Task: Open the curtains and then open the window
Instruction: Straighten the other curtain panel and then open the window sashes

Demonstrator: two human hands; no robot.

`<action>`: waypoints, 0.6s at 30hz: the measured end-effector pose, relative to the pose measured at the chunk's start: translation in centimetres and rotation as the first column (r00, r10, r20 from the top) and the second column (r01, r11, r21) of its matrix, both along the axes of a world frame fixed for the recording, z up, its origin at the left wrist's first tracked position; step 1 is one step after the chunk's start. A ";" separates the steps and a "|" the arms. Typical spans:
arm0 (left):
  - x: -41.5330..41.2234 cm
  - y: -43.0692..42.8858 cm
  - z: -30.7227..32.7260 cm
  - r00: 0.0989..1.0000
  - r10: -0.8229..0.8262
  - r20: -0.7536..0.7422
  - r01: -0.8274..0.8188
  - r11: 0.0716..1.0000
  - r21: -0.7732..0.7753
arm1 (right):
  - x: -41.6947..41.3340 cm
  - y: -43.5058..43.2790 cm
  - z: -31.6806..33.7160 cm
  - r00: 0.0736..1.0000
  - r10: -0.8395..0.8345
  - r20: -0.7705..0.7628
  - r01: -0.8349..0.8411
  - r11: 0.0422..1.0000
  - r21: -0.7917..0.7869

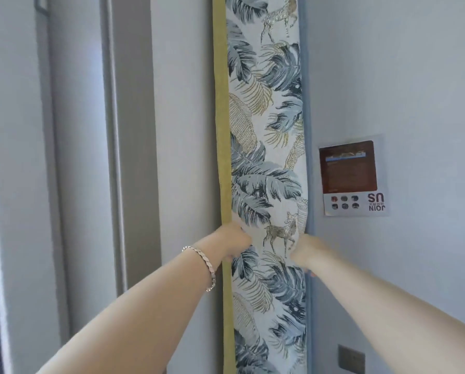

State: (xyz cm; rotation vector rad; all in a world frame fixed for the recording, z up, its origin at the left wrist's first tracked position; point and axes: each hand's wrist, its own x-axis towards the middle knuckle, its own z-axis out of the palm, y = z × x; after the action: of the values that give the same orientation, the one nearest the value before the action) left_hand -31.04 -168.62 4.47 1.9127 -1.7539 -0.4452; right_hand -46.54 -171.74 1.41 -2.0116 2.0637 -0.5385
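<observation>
A: Bright daylight pours in from the left, where the window frame [18, 157] washes out to near white at the edge.

B: And the wall [414, 76] at right sits in a cooler, bluish shade. Shadows are soft; a thin one runs down the curtain's [266, 130] right side.

A: Sharpness is only fair. The leaf pattern reads, yet both hands [234, 241] smear slightly, and the poster's [352, 176] fine print is mush.

B: Vertical lines lean and bow outward: wide-angle distortion.
</observation>
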 end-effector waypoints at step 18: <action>9.0 30.5 -8.6 0.844 0.501 0.194 -0.534 0.818 0.213 | 13.4 23.9 -5.1 0.552 0.799 -0.239 -0.771 0.598 0.218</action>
State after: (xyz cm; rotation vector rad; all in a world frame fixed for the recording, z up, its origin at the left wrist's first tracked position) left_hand -22.04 -138.15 -4.14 2.5497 -1.1975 -0.3621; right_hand -33.12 -147.80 -3.69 -2.7816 0.9977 0.0731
